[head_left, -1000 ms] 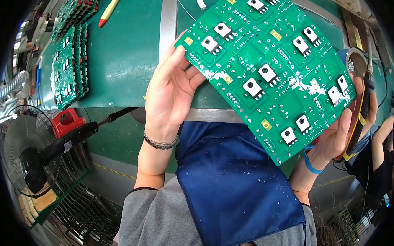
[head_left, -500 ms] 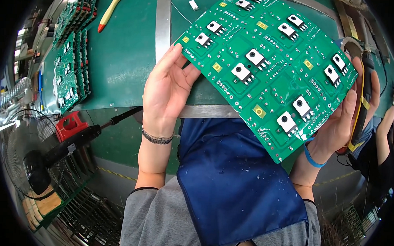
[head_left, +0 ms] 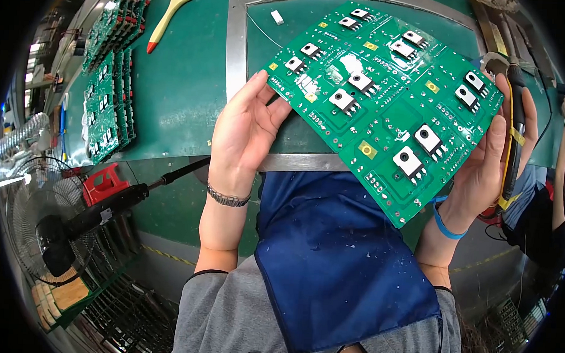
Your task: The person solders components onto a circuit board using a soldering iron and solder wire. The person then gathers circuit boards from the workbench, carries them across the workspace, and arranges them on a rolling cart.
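Observation:
A large green circuit board [head_left: 390, 124] is held tilted above the bench's front edge. On its upper face stand several black-and-white three-legged components, small yellow squares and many solder points. My left hand [head_left: 244, 122] grips the board's left corner, thumb on top and the fingers curled beneath, partly hidden. At the opposite edge my right hand [head_left: 488, 152] holds it, with the thumb along the rim. Just beyond the right fingers is a black-handled tool with a cable [head_left: 515, 116], which seems to hang or stand apart from the hand.
Several populated boards [head_left: 107, 105] stand in a row at the bench's left. A paintbrush [head_left: 166, 20] with a red-tipped handle and a small white block [head_left: 277, 17] lie on the green bench [head_left: 179, 98]. A metal frame [head_left: 237, 50] borders the work spot. A fan [head_left: 56, 231] stands at left; another person's arm [head_left: 562, 161] shows at far right.
The board has tipped a little, so glare moved from its near corner to its left and upper parts. Both hands keep their hold. The view has shifted slightly.

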A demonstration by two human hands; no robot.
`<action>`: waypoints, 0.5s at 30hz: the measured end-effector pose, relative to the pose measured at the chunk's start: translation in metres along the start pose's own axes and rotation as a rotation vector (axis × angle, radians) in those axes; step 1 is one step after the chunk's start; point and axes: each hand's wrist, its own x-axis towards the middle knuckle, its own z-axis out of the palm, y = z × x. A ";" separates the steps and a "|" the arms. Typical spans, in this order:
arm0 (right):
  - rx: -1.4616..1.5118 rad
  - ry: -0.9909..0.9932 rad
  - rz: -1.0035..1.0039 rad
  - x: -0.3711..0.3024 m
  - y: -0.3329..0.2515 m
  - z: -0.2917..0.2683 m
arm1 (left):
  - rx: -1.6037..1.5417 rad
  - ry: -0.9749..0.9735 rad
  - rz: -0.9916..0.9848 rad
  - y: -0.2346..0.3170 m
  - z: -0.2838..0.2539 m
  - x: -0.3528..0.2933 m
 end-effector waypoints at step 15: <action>0.055 0.048 0.083 0.002 0.007 -0.002 | 0.013 -0.003 0.013 0.001 0.013 -0.004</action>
